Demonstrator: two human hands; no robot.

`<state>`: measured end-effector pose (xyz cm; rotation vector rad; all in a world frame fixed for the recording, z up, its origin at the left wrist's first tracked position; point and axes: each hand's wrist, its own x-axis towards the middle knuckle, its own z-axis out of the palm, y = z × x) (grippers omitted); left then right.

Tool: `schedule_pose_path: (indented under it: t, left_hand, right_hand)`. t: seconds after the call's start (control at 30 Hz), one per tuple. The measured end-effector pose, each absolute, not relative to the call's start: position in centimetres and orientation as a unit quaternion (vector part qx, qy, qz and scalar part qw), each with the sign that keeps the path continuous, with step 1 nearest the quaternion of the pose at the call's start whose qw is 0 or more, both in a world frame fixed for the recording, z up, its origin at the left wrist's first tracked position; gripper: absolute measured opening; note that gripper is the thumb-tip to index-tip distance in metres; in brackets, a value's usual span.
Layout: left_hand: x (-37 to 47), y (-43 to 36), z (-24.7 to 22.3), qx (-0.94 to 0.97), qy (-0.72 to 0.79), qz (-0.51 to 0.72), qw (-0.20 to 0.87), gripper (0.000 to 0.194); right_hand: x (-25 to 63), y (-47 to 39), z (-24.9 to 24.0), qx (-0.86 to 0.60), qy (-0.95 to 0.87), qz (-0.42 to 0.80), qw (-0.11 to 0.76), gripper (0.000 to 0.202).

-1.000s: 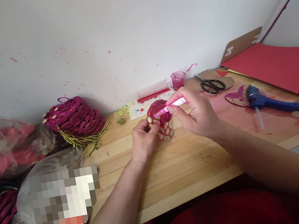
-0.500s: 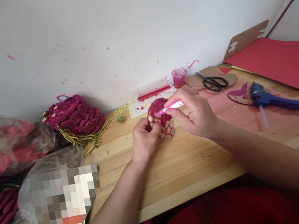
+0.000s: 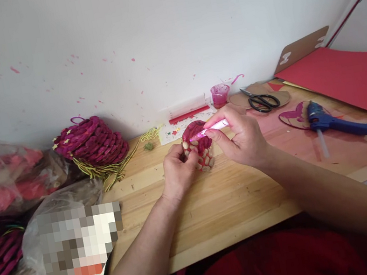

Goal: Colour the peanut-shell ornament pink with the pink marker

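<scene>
On a dial centred on the magenta-and-red craft piece (image 3: 202, 142), with 12 o'clock towards the wall, the left hand (image 3: 180, 167) lies at 8 o'clock, thumb pressed on the near face and the other fingers curled at its edge. The piece is held above the wooden tabletop (image 3: 215, 217) and bears pale, peanut-like shapes. At 3 o'clock the right hand (image 3: 242, 135) pinches a white-and-pink marker pen (image 3: 217, 126) between thumb and fingers, its tip pointing to 9 o'clock over the craft piece — whether it touches, I cannot tell.

A sheet of star stickers (image 3: 174, 132) lies at 11 o'clock, with a small green yarn ball (image 3: 148, 146) near 9. Slightly past 9, well apart, is a magenta braided bundle (image 3: 94, 141) with yellow-green yarn fringe (image 3: 104, 171); beyond it, a clear plastic bag (image 3: 3, 181) holds red material.

The pink-stained plastic cup (image 3: 220, 95) stands at 1 o'clock by the wall. At 2 are the black-handled scissors (image 3: 264, 102), resting on brown cardboard (image 3: 283, 97). The blue glue gun (image 3: 342, 123) lies at 3 — its front end over a magenta-painted cutout (image 3: 295, 116) — and red paper (image 3: 347, 78) spreads between 2 and 3.
</scene>
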<state>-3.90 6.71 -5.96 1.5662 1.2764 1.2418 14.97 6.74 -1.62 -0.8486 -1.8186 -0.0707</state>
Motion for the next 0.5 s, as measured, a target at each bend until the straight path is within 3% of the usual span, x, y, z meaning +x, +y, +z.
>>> schedule_pose_path:
  t: [0.5]
  left_hand:
    - [-3.97, 6.64, -5.75, 0.618, 0.481, 0.49, 0.383, 0.019]
  right_hand:
    - [15.41, 7.28, -1.64, -0.392, -0.724, 0.072, 0.563, 0.006]
